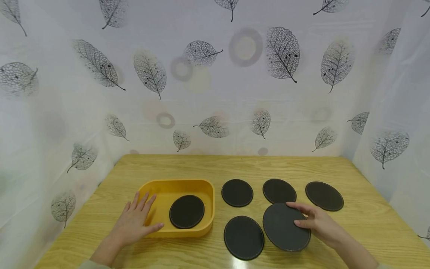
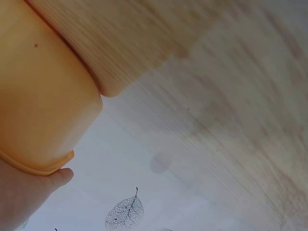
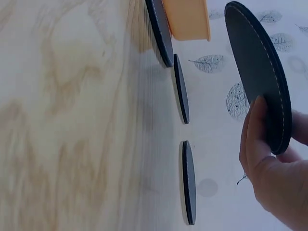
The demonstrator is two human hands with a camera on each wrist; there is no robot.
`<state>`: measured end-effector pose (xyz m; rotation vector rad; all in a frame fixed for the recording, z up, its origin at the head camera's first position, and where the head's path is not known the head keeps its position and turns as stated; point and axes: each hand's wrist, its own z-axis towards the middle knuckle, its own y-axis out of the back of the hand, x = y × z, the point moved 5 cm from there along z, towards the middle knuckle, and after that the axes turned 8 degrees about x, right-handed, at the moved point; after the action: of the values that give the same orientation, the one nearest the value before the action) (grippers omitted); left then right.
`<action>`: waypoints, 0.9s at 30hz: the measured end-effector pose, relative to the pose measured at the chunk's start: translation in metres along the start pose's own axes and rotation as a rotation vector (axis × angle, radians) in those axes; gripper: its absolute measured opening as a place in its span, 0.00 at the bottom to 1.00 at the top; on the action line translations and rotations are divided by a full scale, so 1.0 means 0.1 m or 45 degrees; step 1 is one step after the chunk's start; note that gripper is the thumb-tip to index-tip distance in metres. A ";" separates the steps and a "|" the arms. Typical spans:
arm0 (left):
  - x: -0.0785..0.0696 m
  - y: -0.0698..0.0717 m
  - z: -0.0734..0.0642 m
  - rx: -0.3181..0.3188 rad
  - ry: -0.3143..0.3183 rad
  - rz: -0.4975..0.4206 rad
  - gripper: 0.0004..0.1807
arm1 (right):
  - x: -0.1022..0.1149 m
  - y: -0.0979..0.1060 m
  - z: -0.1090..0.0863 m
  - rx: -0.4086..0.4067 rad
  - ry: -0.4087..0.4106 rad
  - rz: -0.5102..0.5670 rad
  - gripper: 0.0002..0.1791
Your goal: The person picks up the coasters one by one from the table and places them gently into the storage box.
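- Black leather-look disc (image 1: 283, 228), pale edge stitching, held up off the table (image 1: 235, 164) and tilted, right hand (image 1: 319, 224) at its right side
- Right grip: clamped on that disc, thumb on the face toward the head view, other fingers round the edge and behind
- Handling, best guess: light, fairly stiff since it looks flat from a one-sided pinch, matte cover shouldn't slip much, low breakage risk
- Best hold: rim pinch, thumb one face, fingers the other; flat-lying ones are thin, probably need a fingertip worked under the edge
- Left grip: not clamped, left hand (image 1: 134, 220) has fingers spread over the left side of the yellow tray (image 1: 176, 181)
- Tray disc (image 1: 186, 211): inside, toward the right end
- On the table right of the tray: far-left disc (image 1: 237, 192), far-middle disc (image 1: 279, 191), far-right disc (image 1: 324, 196), plus near disc (image 1: 244, 237) just left of the held one
- Tray looks like moulded plastic, rounded corners, could slide if knocked
- Table: wood-grain top, looks smooth, glare patch (image 1: 239, 263) at the near side
- Room: pale sheet (image 1: 218, 89) with leaf prints (image 1: 283, 52) behind and along both sides, hides whatever's beyond
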<state>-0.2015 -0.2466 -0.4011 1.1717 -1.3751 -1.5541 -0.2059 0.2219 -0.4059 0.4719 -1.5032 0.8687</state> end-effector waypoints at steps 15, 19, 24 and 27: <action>0.01 0.01 0.00 -0.011 -0.009 0.006 0.47 | 0.00 -0.13 0.30 -0.261 0.002 0.046 0.23; 0.01 0.00 0.00 -0.007 -0.008 0.011 0.47 | 0.00 -0.21 0.43 -0.339 -0.023 0.033 0.25; 0.00 0.00 0.00 -0.002 -0.009 0.001 0.47 | 0.01 -0.35 0.63 -0.350 -0.022 0.035 0.33; -0.01 0.01 0.00 -0.001 -0.009 0.005 0.47 | 0.02 -0.44 0.77 -0.336 0.006 0.049 0.34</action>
<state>-0.2015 -0.2459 -0.4002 1.1633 -1.3804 -1.5573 -0.2243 0.1365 -0.3889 0.2471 -1.6001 0.6874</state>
